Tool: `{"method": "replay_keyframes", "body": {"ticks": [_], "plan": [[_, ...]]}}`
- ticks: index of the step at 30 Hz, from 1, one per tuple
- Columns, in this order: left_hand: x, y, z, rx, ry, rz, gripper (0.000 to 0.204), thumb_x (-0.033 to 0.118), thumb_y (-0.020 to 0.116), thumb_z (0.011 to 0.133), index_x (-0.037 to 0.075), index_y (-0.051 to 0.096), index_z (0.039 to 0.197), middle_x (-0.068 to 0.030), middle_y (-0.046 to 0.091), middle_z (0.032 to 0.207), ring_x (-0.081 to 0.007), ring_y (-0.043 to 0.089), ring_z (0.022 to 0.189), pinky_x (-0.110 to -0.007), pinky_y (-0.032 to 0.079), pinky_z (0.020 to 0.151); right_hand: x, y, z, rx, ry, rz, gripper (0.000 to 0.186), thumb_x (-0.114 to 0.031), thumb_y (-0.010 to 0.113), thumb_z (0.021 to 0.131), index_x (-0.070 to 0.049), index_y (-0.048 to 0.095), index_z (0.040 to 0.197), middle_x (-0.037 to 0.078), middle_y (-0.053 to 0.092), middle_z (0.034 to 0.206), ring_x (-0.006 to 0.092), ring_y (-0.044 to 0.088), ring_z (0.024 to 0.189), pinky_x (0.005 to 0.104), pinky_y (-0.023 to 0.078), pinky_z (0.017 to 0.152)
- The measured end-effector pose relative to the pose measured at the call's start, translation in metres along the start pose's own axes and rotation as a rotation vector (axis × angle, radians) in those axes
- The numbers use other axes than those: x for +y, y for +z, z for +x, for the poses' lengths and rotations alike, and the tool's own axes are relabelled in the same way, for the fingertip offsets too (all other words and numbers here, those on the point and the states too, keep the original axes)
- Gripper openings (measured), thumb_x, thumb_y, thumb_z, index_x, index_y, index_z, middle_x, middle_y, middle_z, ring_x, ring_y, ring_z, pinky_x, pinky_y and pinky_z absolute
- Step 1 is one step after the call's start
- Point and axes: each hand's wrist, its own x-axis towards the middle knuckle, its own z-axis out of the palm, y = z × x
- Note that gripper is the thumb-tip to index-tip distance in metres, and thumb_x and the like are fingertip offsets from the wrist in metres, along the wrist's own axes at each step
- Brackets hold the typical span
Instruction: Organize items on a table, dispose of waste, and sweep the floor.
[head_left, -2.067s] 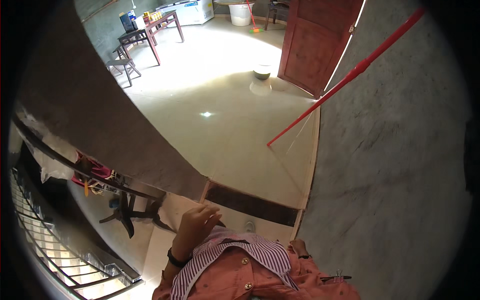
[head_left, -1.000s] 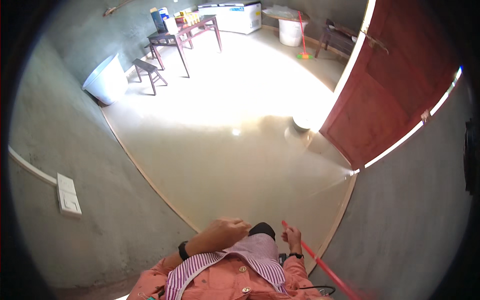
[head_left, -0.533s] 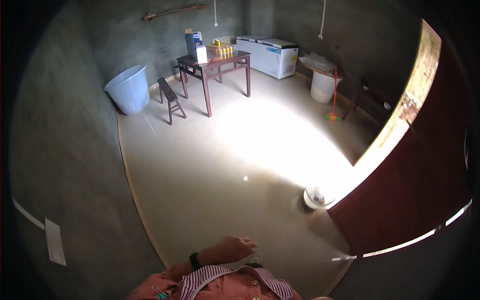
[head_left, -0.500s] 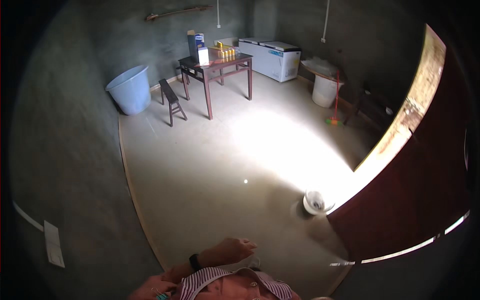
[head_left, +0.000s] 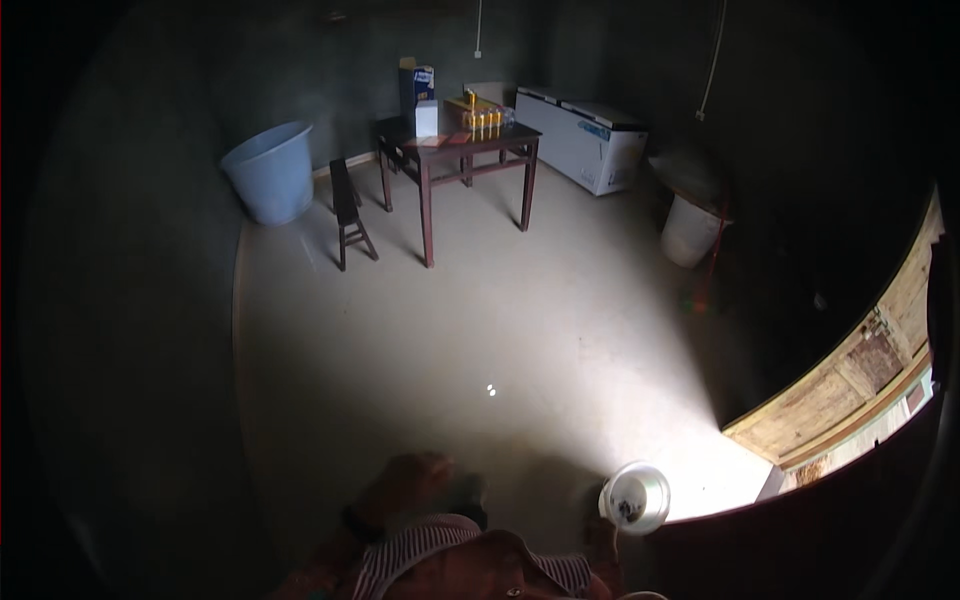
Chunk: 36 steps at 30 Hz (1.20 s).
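left hand [head_left: 418, 476] dim, blurred; right hand [head_left: 604, 543] shadowed near pale bucket [head_left: 657, 494] on floor [head_left: 400, 330]; cannot tell if either holds anything. likely walking: best step clear of bucket's rim.

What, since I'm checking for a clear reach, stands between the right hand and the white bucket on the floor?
Nothing visible: the right hand appears close beside the white bucket, though it's too dark to tell whether they touch.

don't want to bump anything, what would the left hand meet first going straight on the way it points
Nothing near, it seems: the left hand points forward and right over the floor, though blur and unclear depth leave this unsure.
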Motion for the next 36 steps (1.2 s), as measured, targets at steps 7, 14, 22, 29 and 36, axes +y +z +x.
{"method": "replay_keyframes", "body": {"ticks": [7, 14, 22, 29, 36], "plan": [[-0.044, -0.02, 0.19, -0.065, 0.022, -0.054, 0.023, 0.02, 0.058, 0.082, 0.005, 0.058, 0.099, -0.0141, 0.062, 0.091, -0.0321, 0.061, 0.081, -0.041, 0.05, 0.069, -0.048, 0.007, 0.094, 0.021, 0.349, -0.108, 0.023, -0.015, 0.052, 0.081, -0.003, 0.057, 0.063, 0.011, 0.057, 0.058, 0.02, 0.056, 0.05, 0.0307, 0.043, 0.041], [-0.065, 0.011, 0.365, -0.24, 0.113, -0.184, 0.023, 0.021, 0.057, 0.084, 0.005, 0.057, 0.101, -0.014, 0.06, 0.088, -0.0321, 0.059, 0.082, -0.039, 0.048, 0.069, -0.103, 0.002, 0.2, 0.083, 0.564, -0.118, 0.023, -0.016, 0.049, 0.082, -0.004, 0.053, 0.062, 0.011, 0.054, 0.056, 0.0195, 0.052, 0.045, 0.0305, 0.04, 0.037], [-0.123, -0.009, 0.515, -0.253, -0.149, -0.108, 0.024, 0.021, 0.052, 0.087, 0.005, 0.054, 0.105, -0.015, 0.058, 0.092, -0.0333, 0.057, 0.085, -0.041, 0.046, 0.073, -0.23, -0.001, 0.383, 0.018, 0.65, -0.229, 0.024, -0.017, 0.046, 0.083, -0.006, 0.048, 0.061, 0.011, 0.052, 0.053, 0.019, 0.048, 0.04, 0.0303, 0.036, 0.033], [-0.179, -0.029, 0.582, -0.036, -0.323, -0.127, 0.032, 0.022, 0.054, 0.086, 0.004, 0.055, 0.112, -0.0131, 0.06, 0.104, -0.0305, 0.058, 0.093, -0.037, 0.048, 0.08, -0.411, 0.085, 0.622, 0.0, 0.258, 0.064, 0.013, -0.014, 0.045, 0.083, -0.005, 0.048, 0.073, 0.01, 0.05, 0.055, 0.0185, 0.048, 0.039, 0.0288, 0.034, 0.03], [-0.302, -0.07, 0.633, 0.268, -0.524, 0.048, 0.023, 0.018, 0.055, 0.085, 0.002, 0.058, 0.102, -0.0137, 0.062, 0.089, -0.0294, 0.06, 0.08, -0.038, 0.05, 0.071, -0.542, 0.3, 0.693, -0.252, 0.147, -0.27, 0.016, -0.011, 0.047, 0.083, -0.008, 0.043, 0.069, 0.007, 0.046, 0.059, 0.0155, 0.043, 0.041, 0.0261, 0.029, 0.033]]}}
